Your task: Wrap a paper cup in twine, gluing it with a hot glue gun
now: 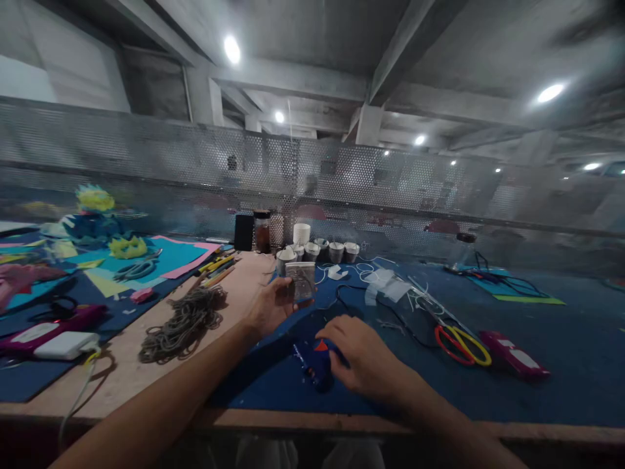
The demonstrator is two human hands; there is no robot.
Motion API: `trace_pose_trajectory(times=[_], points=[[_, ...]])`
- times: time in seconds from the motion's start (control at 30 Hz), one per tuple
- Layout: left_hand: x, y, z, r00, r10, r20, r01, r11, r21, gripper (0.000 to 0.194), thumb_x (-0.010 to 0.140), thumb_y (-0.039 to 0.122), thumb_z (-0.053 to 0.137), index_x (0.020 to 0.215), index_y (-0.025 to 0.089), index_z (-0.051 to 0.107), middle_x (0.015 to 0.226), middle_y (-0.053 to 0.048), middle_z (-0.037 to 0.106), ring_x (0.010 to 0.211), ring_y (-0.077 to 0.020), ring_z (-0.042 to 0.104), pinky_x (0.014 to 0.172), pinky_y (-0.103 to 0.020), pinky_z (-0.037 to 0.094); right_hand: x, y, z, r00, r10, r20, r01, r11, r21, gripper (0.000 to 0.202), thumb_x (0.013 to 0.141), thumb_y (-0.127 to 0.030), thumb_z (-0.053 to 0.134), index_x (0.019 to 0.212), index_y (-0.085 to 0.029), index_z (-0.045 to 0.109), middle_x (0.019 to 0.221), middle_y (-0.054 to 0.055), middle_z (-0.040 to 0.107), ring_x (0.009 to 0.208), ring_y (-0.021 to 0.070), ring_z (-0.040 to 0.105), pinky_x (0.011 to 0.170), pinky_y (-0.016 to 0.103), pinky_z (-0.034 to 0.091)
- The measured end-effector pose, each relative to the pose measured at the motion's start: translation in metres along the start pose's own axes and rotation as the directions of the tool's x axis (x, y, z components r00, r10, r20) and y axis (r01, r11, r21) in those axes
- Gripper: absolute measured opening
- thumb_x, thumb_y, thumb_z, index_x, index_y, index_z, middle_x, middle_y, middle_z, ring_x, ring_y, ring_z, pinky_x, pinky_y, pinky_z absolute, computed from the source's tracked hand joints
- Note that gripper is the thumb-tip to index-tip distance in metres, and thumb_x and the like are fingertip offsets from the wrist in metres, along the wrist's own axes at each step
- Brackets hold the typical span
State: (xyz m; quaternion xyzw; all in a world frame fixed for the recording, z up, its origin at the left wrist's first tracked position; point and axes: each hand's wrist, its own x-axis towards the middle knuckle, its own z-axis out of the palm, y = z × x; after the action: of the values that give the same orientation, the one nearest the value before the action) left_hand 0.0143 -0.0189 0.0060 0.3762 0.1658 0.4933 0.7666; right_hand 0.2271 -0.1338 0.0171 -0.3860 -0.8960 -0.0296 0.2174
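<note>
My left hand (276,306) is closed on a small clear plastic piece (303,281) with a white top edge, raised over the blue mat. To its right, my right hand (359,355) reaches over a dark blue tool (315,365) with a red part, which looks like a glue gun lying on the mat. The right thumb and fingers are apart at the tool's right side; whether they touch it is unclear. Behind the clear piece stands a row of small white cups (336,252), with a taller white stack (301,233) behind them.
Grey cord (183,324) lies in a tangle at left, near scissors (137,268) and coloured paper (180,251). Red-and-yellow-handled scissors (461,345) and a purple box (515,355) lie at right. A dark cable (400,319) crosses the mat. Jars stand along the mesh screen (342,182).
</note>
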Motion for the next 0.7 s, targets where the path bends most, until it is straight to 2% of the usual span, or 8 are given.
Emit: trace_pose_trajectory(times=[0.07,0.13,0.27,0.43,0.53,0.6,0.63,0.7], points=[[0.001,0.001,-0.001,0.999,-0.031,0.032,0.032,0.999,-0.028,0.035,0.085,0.026,0.056,0.115,0.011,0.066,0.109,-0.016,0.072,0.105,-0.0301,0.067,0.091,-0.046,0.053,-0.009,-0.003,0.009,0.992,0.021,0.125,-0.014,0.998,-0.057,0.048,0.079,-0.012,0.056,0.126,-0.020,0.054,0.116,0.008,0.059,0.105,0.0234,0.052,0.089,0.036,0.041],[0.001,0.001,-0.002,0.997,-0.059,0.057,0.061,0.998,-0.032,0.037,0.087,0.026,0.055,0.119,0.010,0.064,0.111,-0.016,0.072,0.106,-0.0302,0.066,0.091,-0.044,0.053,-0.013,-0.003,0.018,0.983,0.065,0.171,-0.044,0.991,-0.124,0.052,0.079,-0.012,0.055,0.130,-0.019,0.053,0.119,0.010,0.057,0.106,0.0247,0.051,0.091,0.038,0.039],[0.003,-0.002,-0.005,0.994,-0.058,0.091,0.057,0.998,0.020,0.036,0.087,0.021,0.055,0.121,0.010,0.063,0.113,-0.016,0.071,0.107,-0.0278,0.066,0.091,-0.040,0.052,-0.011,0.002,0.028,0.978,0.133,0.163,-0.100,0.975,-0.198,0.052,0.082,-0.016,0.054,0.133,-0.018,0.052,0.110,0.012,0.058,0.102,0.0258,0.050,0.092,0.040,0.037],[0.005,-0.003,-0.009,0.992,-0.035,0.119,0.030,0.999,0.041,0.036,0.088,0.022,0.054,0.119,0.009,0.064,0.115,-0.016,0.071,0.106,-0.0261,0.066,0.090,-0.038,0.052,-0.011,0.007,0.031,0.985,0.085,0.152,-0.068,0.991,-0.114,0.055,0.079,-0.013,0.057,0.133,-0.024,0.053,0.104,0.009,0.059,0.096,0.0242,0.052,0.087,0.038,0.039],[0.006,-0.001,-0.010,0.995,-0.025,0.101,0.022,0.999,0.032,0.035,0.086,0.022,0.055,0.117,0.009,0.065,0.113,-0.015,0.071,0.105,-0.0250,0.066,0.092,-0.038,0.051,-0.018,0.009,0.032,0.991,0.118,0.066,-0.124,0.988,0.089,0.042,0.085,-0.020,0.059,0.126,-0.027,0.059,0.099,0.006,0.062,0.090,0.0218,0.056,0.082,0.036,0.041],[0.006,0.001,-0.009,0.996,-0.027,0.086,0.025,1.000,0.018,0.033,0.085,0.022,0.056,0.115,0.010,0.066,0.111,-0.014,0.072,0.104,-0.0245,0.067,0.092,-0.037,0.051,-0.022,0.011,0.029,0.976,0.218,-0.023,-0.198,0.923,0.330,0.027,0.089,-0.029,0.059,0.116,-0.024,0.064,0.095,0.005,0.065,0.085,0.0199,0.058,0.077,0.032,0.044],[0.006,0.001,-0.008,0.996,-0.033,0.083,0.032,0.999,0.014,0.033,0.085,0.023,0.056,0.114,0.010,0.066,0.111,-0.014,0.072,0.103,-0.0245,0.067,0.092,-0.037,0.051,-0.023,0.013,0.027,0.953,0.299,-0.055,-0.244,0.859,0.451,0.025,0.091,-0.034,0.058,0.112,-0.023,0.065,0.090,0.004,0.065,0.081,0.0190,0.059,0.073,0.031,0.045],[0.006,0.000,-0.007,0.995,-0.047,0.087,0.045,0.999,0.022,0.033,0.085,0.025,0.057,0.112,0.011,0.067,0.112,-0.014,0.072,0.103,-0.0248,0.067,0.091,-0.037,0.051,-0.021,0.015,0.020,0.874,0.480,-0.077,-0.332,0.704,0.627,0.030,0.091,-0.043,0.057,0.109,-0.020,0.067,0.078,0.002,0.065,0.071,0.0171,0.059,0.067,0.028,0.046]])
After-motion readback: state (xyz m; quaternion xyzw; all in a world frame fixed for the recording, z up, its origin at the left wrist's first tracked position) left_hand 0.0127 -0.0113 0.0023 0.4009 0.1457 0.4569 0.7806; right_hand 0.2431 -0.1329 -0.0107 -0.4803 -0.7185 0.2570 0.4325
